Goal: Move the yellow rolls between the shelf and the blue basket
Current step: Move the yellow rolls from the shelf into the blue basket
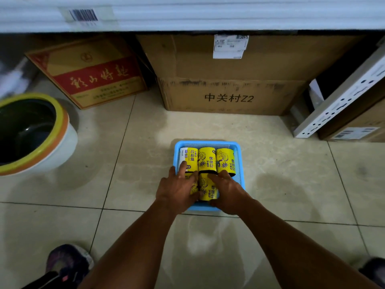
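Yellow rolls (207,161) fill blue basket (237,146); both hands (177,189) rest on them.

Both bare forearms reach forward and down from the bottom of the view, converging toward the middle. The left hand (177,189) lies palm down, fingers spread, its index finger (183,166) stretched furthest forward and its thumb tucked inward at the near side. The right hand (228,191) mirrors it, palm down, fingers angled inward toward the left hand and thumb curled below. The two hands sit close together without touching, a narrow gap between them. Neither grip is plainly closed; the fingertips are partly hidden.
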### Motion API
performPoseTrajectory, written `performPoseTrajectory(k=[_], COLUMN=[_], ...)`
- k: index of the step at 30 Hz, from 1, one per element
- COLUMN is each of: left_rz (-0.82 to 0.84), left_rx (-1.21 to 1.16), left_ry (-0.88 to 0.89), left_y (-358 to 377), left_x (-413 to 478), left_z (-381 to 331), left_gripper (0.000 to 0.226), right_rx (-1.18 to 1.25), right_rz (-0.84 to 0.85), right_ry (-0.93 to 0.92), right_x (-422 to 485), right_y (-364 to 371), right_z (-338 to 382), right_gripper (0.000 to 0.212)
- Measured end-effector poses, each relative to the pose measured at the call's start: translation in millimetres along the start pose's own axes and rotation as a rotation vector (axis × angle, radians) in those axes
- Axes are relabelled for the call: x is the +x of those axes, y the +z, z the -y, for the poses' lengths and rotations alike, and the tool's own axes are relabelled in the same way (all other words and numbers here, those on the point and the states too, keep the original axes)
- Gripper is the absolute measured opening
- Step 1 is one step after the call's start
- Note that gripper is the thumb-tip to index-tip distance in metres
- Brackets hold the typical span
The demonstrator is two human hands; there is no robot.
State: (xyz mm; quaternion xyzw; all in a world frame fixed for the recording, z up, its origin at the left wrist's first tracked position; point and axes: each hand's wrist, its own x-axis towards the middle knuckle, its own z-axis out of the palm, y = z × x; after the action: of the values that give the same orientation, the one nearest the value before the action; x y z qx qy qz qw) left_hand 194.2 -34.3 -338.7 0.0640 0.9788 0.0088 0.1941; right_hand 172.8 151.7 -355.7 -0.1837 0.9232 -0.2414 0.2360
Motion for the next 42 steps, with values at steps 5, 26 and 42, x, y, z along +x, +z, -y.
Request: performPoseTrajectory(k=[5,26,42], left_rz=[-0.058,-0.671,-0.594], left_rx=[-0.010,0.012,-0.145], left_ry=[-0.002,0.145,-0.165], left_y=[-38,-421,-490], left_x=[9,34,187], left_z=[-3,12,72], left_gripper=[0.077,0.066,0.040], right_rx=[0.010,-0.094,0.026], right_rz=[-0.014,-0.627,-0.657], right_ry=[-0.036,-0.145,-0.085], right_x=[6,39,218], right_y=[-41,-385,-439], right_z=[18,167,182], right_gripper=[0.068,0.061,0.060])
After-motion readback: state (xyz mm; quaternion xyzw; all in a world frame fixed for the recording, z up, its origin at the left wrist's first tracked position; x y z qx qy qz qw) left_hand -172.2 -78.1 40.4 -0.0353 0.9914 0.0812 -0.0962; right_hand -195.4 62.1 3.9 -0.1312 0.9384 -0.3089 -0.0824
